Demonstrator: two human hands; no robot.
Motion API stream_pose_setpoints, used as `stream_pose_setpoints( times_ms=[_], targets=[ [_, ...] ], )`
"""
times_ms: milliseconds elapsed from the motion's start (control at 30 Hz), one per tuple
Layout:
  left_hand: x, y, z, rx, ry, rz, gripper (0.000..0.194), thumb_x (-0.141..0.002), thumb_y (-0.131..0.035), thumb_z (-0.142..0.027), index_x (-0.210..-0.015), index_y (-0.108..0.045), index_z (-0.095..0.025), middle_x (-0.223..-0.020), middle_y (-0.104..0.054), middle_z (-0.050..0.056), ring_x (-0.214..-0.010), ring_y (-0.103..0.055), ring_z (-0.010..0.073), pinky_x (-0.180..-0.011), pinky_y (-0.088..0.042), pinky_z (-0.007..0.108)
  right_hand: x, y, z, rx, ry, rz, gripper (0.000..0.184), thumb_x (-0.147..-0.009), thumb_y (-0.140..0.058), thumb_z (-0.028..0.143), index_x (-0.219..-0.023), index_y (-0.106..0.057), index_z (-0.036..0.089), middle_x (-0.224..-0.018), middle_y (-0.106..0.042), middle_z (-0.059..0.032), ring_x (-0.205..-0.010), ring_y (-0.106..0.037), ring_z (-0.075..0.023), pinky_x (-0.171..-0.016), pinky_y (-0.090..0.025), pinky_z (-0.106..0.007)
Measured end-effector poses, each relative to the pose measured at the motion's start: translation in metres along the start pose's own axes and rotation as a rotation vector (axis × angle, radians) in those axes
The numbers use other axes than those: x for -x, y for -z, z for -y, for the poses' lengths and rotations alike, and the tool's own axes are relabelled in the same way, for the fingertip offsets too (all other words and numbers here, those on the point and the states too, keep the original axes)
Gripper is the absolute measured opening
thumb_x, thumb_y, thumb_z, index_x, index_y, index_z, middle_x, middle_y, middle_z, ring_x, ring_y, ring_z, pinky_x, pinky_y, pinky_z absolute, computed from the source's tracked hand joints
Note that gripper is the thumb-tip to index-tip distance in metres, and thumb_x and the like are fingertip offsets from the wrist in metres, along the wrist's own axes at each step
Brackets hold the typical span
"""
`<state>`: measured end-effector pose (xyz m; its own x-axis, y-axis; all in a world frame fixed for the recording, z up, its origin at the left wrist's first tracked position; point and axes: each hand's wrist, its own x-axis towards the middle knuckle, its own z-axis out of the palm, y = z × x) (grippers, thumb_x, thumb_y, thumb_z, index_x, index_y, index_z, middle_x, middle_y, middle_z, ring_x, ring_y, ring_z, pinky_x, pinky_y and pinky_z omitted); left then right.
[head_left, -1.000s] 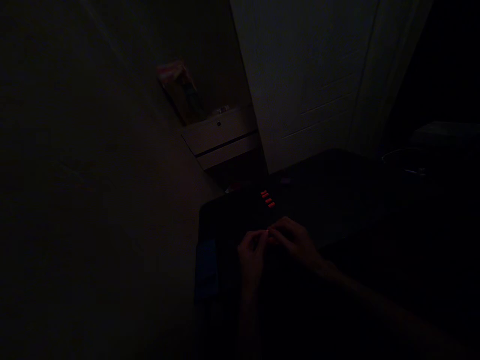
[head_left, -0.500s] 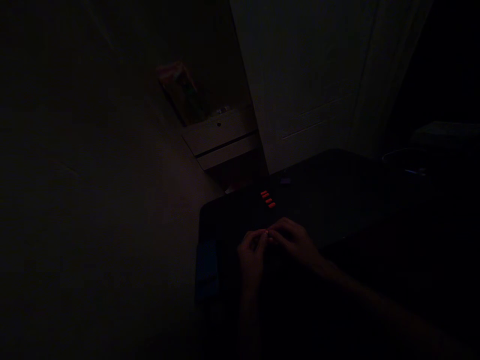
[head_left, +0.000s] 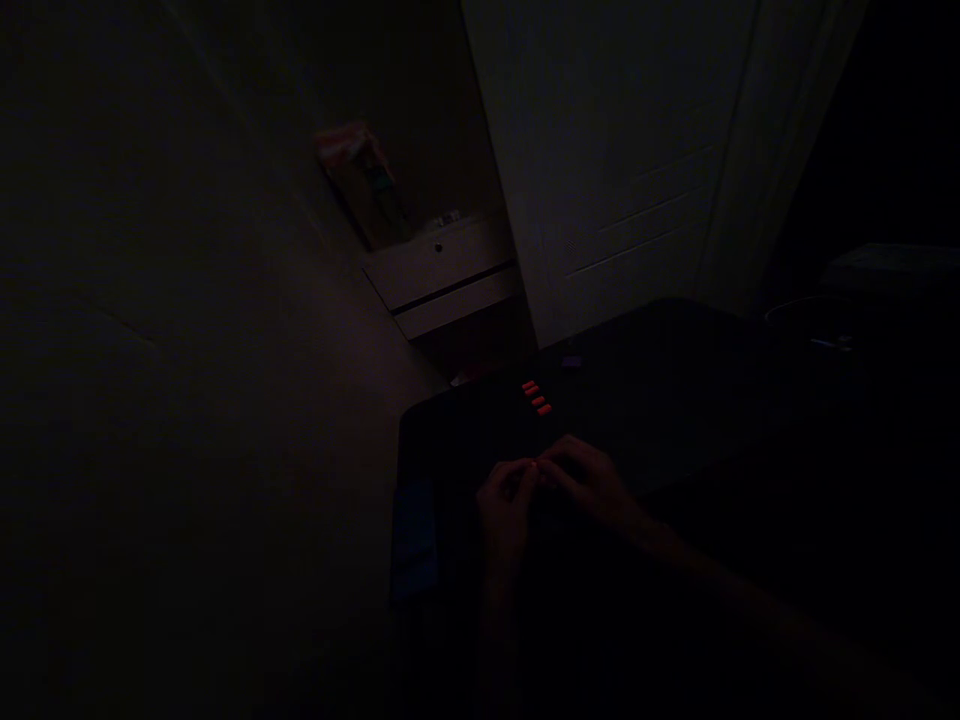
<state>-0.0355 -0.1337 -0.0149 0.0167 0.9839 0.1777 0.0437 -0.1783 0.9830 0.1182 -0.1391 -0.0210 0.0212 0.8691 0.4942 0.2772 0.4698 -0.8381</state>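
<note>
The scene is very dark. My left hand [head_left: 507,498] and my right hand [head_left: 589,480] meet above the near part of a dark table [head_left: 637,400], thumbs and forefingers pinched together at the tips. Between those fingertips shows a tiny reddish spot, too small and dim to name. Just beyond my hands, several small orange-red capsule-shaped pieces [head_left: 538,400] lie in a slanting row on the tabletop. Farther back, near the table's far edge, is a small purplish flat item [head_left: 571,362].
A blue flat rectangular object [head_left: 415,540] lies at the table's left edge. Behind the table stand a pale drawer unit [head_left: 454,265] with a bag-like package [head_left: 364,175] on it, and a white door-like panel [head_left: 607,170]. A thin pale cable [head_left: 795,303] is at the right.
Both hands stay almost in place, fingertips still together. The light spot between the fingertips looks smaller and redder now. The pieces on the table have not moved.
</note>
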Motion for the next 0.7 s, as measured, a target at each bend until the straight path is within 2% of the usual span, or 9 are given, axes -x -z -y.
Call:
stream_pose_setpoints(
  times_ms=[167,300,500,700],
  targets=[
    [-0.0006,-0.0005,0.0002,0.000,0.035,-0.019,0.022,-0.081,-0.075,-0.037,-0.087,-0.074,-0.016,-0.081,-0.074,0.006,-0.075,-0.068,0.0182,-0.070,-0.053,0.028,0.0013,-0.0003,0.0013,-0.043,0.032,-0.012,0.009,-0.095,-0.063,0.026,-0.096,-0.072,0.022,-0.093,-0.069,-0.0045,-0.087,-0.067,-0.0192,-0.079,-0.052,-0.031],
    [-0.0015,0.0003,0.0010,-0.033,0.003,-0.037,0.020,-0.081,-0.074,-0.037,-0.083,-0.075,-0.017,-0.080,-0.072,0.005,-0.076,-0.066,0.0178,-0.071,-0.051,0.028,0.0016,0.0006,0.0051,-0.066,0.059,0.015,0.015,-0.094,-0.065,0.027,-0.107,-0.072,0.023,-0.099,-0.069,-0.0059,-0.091,-0.067,-0.0199,-0.081,-0.053,-0.032],
    [-0.0010,0.0023,0.0005,-0.087,-0.028,0.006,0.019,-0.086,-0.068,-0.035,-0.081,-0.074,-0.017,-0.078,-0.070,0.004,-0.073,-0.063,0.0162,-0.069,-0.048,0.026,0.0007,-0.0002,0.0039,-0.067,0.062,-0.009,0.013,-0.095,-0.065,0.033,-0.095,-0.074,0.023,-0.092,-0.069,-0.0053,-0.085,-0.067,-0.0197,-0.077,-0.054,-0.032],
    [0.0005,0.0020,-0.0013,-0.048,-0.018,0.014,0.019,-0.085,-0.070,-0.036,-0.086,-0.074,-0.017,-0.083,-0.071,0.004,-0.077,-0.064,0.0168,-0.071,-0.049,0.026,0.0001,0.0002,0.0029,-0.062,0.068,-0.015,0.016,-0.095,-0.065,0.034,-0.095,-0.075,0.023,-0.092,-0.069,-0.0060,-0.086,-0.068,-0.0198,-0.078,-0.055,-0.032]
  ],
)
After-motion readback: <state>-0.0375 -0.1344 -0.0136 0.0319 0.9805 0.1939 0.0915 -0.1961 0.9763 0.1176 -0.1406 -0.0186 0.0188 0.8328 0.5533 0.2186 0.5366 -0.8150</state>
